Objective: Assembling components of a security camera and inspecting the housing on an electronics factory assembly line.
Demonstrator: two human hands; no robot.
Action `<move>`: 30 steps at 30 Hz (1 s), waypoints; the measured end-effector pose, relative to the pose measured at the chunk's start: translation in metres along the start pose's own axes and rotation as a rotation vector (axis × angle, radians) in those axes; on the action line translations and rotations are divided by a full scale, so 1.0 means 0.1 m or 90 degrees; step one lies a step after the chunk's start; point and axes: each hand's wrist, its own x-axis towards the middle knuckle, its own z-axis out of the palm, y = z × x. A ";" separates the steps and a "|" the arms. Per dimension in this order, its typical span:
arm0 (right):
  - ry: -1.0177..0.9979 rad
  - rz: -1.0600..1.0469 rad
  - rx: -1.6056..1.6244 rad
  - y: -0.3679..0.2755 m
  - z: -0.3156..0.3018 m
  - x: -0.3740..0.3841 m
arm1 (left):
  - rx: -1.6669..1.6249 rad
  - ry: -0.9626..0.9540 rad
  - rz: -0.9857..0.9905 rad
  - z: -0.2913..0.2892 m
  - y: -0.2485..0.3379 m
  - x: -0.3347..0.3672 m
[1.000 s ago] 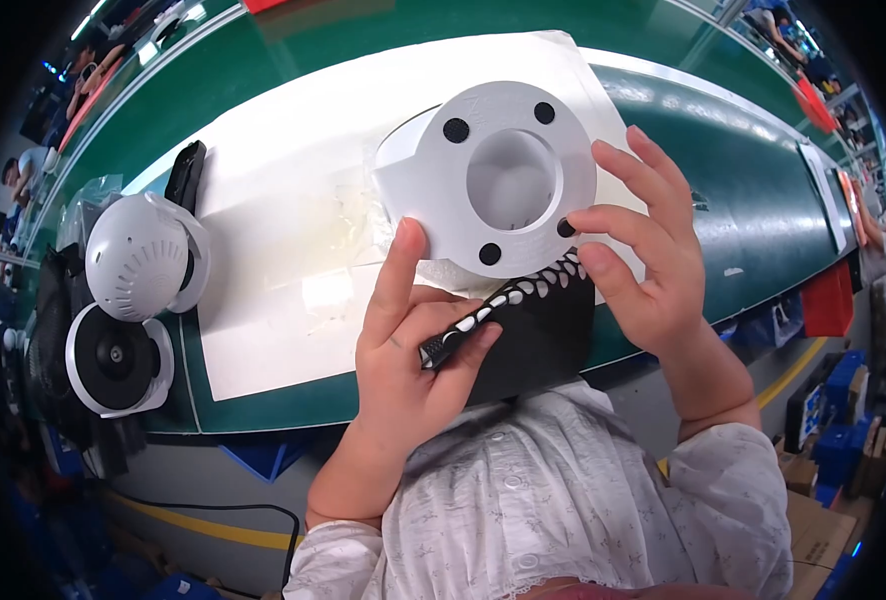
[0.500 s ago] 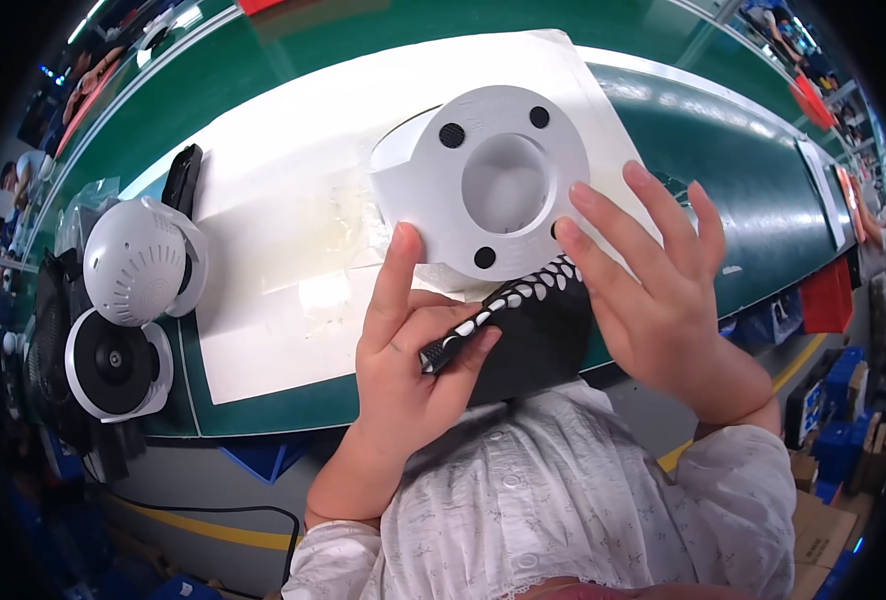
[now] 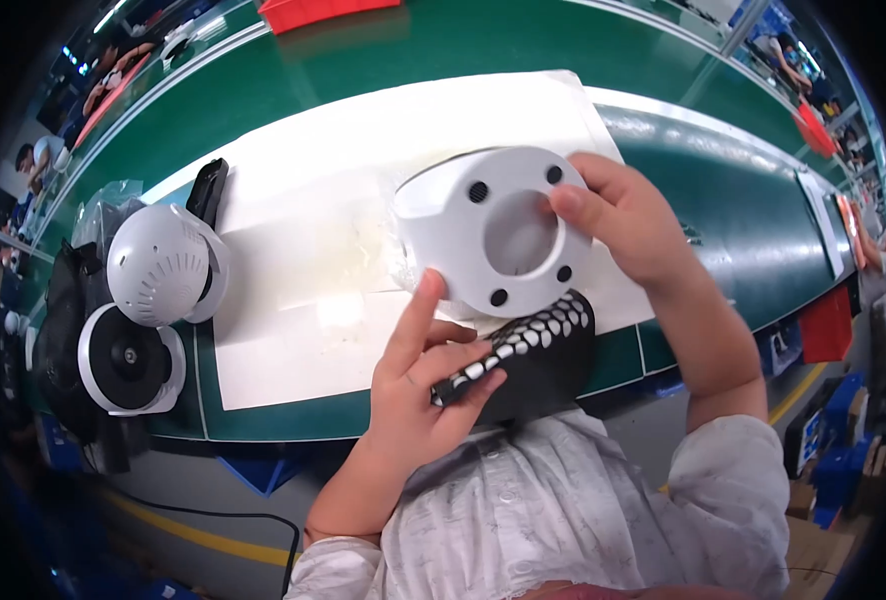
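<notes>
In front of me, over the white sheet (image 3: 293, 300), a white rounded plastic housing (image 3: 463, 245) is tilted with its underside toward me. That underside has a large round recess and several small dark round pads (image 3: 478, 192) about it. My right hand (image 3: 623, 215) grips its upper right rim, thumb at the recess edge. Between the thumb and fingers of my left hand (image 3: 418, 370) is a curled black sheet (image 3: 538, 335) with rows of white oval spots. The left index finger is stretched up against the housing's lower left edge.
To the left stand a white vented dome-shaped unit (image 3: 158, 265) and a white unit with a black disc (image 3: 123, 358). Behind them lie a black part (image 3: 208, 192) and clear plastic bags. A red bin (image 3: 328, 12) is at the far edge; other people work beyond.
My right hand has gone from spread fingers at the housing's lower right pad to gripping its upper right rim. The housing has tilted and turned slightly. My left hand still holds the black sheet.
</notes>
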 end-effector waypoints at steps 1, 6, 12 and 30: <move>0.024 -0.001 0.028 0.03 0.00 -0.06 | -0.001 -0.013 0.006 -0.01 0.04 -0.01; 0.078 -0.025 0.346 0.15 -0.33 0.09 | -0.049 -0.016 -0.019 -0.02 0.03 -0.03; 0.291 -0.102 0.073 0.03 -0.57 1.02 | -0.056 -0.035 -0.063 -0.05 0.03 -0.03; 0.242 0.022 -0.900 1.26 -0.93 2.06 | -0.045 -0.079 -0.082 -0.08 0.08 0.02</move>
